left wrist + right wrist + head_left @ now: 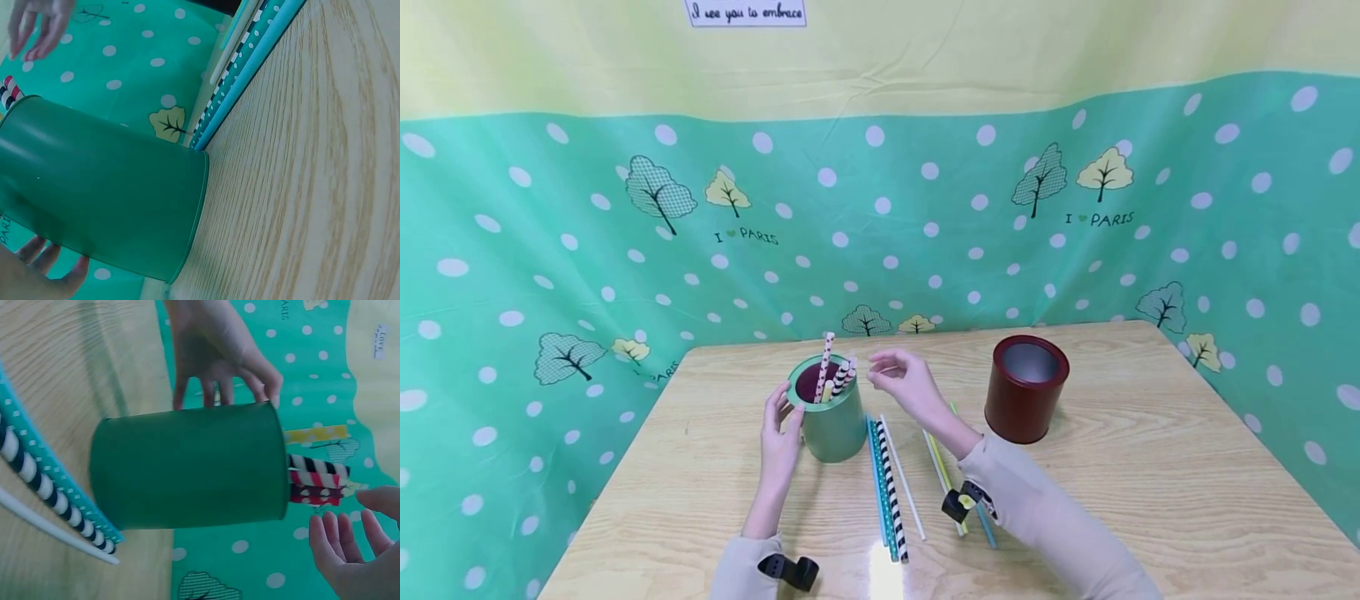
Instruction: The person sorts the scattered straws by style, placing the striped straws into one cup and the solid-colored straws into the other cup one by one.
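A green can (833, 433) stands upright on the table, with several patterned paper straws (824, 367) poking out of its open top. Among them are a pink dotted straw, a yellow one and a black-and-white striped one (319, 465). My left hand (781, 442) rests its fingertips against the can's left side, the thumb by the near rim. To the right of the rim my right hand (910, 383) hovers, fingers loosely bent and holding nothing. In the right wrist view that hand (359, 556) is just apart from the straw ends.
Blue, teal dotted, black-and-white striped (892, 492) and white straws (904, 479) lie right of the green can. Yellow-green and blue straws (987, 527) lie partly under the right forearm. A dark red can (1026, 408) stands at the right; a dotted curtain (895, 242) hangs behind the table.
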`<action>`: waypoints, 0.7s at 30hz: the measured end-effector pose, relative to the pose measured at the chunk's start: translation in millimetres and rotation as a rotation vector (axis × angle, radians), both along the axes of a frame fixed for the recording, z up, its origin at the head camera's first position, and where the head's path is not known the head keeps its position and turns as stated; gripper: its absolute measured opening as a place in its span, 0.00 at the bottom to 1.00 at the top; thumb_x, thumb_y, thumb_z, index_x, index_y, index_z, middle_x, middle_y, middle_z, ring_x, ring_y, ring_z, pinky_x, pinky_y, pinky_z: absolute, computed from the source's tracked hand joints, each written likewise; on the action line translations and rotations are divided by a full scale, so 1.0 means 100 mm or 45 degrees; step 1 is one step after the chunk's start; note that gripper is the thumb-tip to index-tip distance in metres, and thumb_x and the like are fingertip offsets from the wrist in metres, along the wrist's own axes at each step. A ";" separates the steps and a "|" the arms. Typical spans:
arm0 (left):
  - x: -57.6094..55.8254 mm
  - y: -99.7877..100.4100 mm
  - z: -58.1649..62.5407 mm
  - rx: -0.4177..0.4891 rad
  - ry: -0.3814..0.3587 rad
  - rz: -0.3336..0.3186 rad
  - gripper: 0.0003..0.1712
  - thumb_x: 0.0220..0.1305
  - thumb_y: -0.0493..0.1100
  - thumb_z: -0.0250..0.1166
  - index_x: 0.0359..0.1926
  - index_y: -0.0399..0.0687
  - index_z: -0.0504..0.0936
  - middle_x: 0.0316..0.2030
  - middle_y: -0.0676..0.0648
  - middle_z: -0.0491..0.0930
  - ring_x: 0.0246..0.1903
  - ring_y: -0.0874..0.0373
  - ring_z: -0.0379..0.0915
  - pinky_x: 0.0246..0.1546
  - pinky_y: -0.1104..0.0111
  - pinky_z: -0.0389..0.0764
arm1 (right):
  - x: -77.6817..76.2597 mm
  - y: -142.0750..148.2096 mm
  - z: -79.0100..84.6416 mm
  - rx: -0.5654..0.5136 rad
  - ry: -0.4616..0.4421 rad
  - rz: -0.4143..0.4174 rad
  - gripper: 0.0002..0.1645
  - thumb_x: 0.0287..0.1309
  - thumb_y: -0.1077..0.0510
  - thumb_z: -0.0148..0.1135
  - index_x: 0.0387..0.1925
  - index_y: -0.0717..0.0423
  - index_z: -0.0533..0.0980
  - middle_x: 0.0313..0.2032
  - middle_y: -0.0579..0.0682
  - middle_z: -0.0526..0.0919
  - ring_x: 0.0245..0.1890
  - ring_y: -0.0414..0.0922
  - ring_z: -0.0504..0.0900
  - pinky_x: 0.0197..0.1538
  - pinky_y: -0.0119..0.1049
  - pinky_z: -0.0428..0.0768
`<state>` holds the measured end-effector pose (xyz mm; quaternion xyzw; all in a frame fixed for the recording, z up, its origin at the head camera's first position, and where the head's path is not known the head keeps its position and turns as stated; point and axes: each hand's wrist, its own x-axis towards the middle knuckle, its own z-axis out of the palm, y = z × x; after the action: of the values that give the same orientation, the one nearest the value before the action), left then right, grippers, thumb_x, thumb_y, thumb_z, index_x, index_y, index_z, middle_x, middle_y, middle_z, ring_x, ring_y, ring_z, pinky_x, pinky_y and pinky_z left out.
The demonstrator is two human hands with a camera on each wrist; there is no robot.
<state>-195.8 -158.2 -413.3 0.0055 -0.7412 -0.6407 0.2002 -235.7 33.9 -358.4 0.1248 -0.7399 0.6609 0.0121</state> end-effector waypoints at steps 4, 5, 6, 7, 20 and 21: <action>-0.01 0.00 -0.01 0.000 -0.002 0.002 0.24 0.62 0.33 0.51 0.59 0.36 0.60 0.54 0.33 0.65 0.53 0.44 0.61 0.43 0.82 0.66 | 0.01 0.03 -0.15 0.058 -0.077 0.028 0.17 0.49 0.65 0.60 0.43 0.66 0.73 0.35 0.56 0.78 0.32 0.44 0.78 0.39 0.34 0.78; -0.01 0.00 -0.01 0.001 -0.001 0.001 0.24 0.62 0.33 0.51 0.59 0.36 0.60 0.54 0.32 0.65 0.53 0.43 0.61 0.43 0.82 0.66 | 0.01 0.04 -0.19 0.072 -0.085 0.036 0.17 0.49 0.65 0.60 0.43 0.66 0.73 0.35 0.56 0.78 0.32 0.44 0.78 0.39 0.34 0.78; -0.01 0.00 -0.01 0.001 0.000 0.001 0.24 0.62 0.33 0.51 0.60 0.36 0.60 0.54 0.32 0.65 0.53 0.43 0.61 0.43 0.81 0.66 | 0.01 0.05 -0.22 0.091 -0.088 0.042 0.17 0.50 0.65 0.60 0.43 0.66 0.73 0.35 0.56 0.78 0.32 0.43 0.78 0.38 0.34 0.78; -0.01 0.00 -0.01 0.000 0.000 0.002 0.24 0.62 0.33 0.51 0.60 0.36 0.60 0.54 0.33 0.65 0.53 0.44 0.61 0.43 0.81 0.66 | 0.01 0.05 -0.25 0.110 -0.090 0.047 0.16 0.50 0.65 0.60 0.43 0.66 0.73 0.35 0.56 0.78 0.31 0.43 0.78 0.38 0.33 0.78; -0.02 0.00 -0.02 -0.010 -0.022 0.002 0.24 0.63 0.34 0.50 0.60 0.37 0.60 0.55 0.33 0.65 0.54 0.44 0.61 0.44 0.79 0.66 | 0.05 0.11 -0.54 0.228 -0.099 0.184 0.15 0.48 0.68 0.57 0.41 0.68 0.73 0.32 0.56 0.78 0.31 0.44 0.78 0.37 0.33 0.78; -0.02 0.00 -0.03 -0.007 -0.025 -0.001 0.24 0.63 0.34 0.50 0.60 0.37 0.60 0.55 0.33 0.64 0.54 0.44 0.60 0.44 0.79 0.66 | 0.06 0.11 -0.56 0.241 -0.101 0.188 0.15 0.48 0.68 0.57 0.41 0.68 0.73 0.32 0.55 0.78 0.30 0.43 0.77 0.36 0.32 0.78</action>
<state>-198.2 -158.6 -416.0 0.0107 -0.7448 -0.6388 0.1927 -230.0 45.0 -414.4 0.1533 -0.7877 0.5917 -0.0776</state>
